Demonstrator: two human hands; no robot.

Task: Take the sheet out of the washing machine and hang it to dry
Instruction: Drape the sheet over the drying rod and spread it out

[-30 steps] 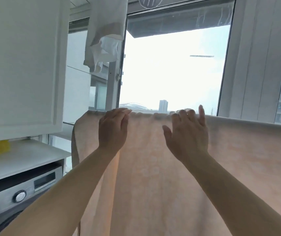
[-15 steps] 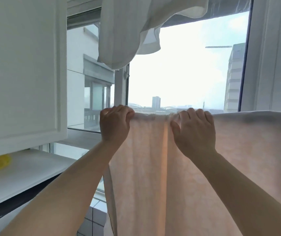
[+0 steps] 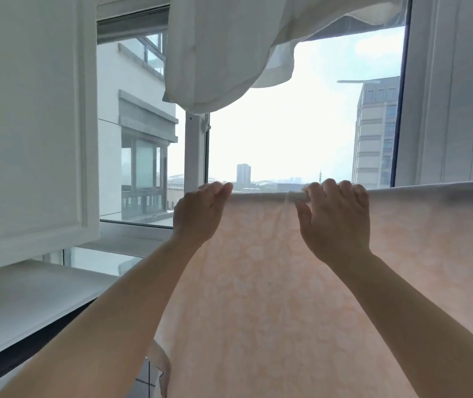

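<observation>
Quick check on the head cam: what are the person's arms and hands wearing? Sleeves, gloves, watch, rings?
Nothing worn that shows. Both forearms are bare right down to the bottom frame edge, with no sleeve or cuff in view. The left hand and the right hand are ungloved. No watch or band sits on either wrist, and no ring shows on the visible fingers.

peach floral sheet [image 3: 272, 282], white cloth [image 3: 221, 47]
</observation>
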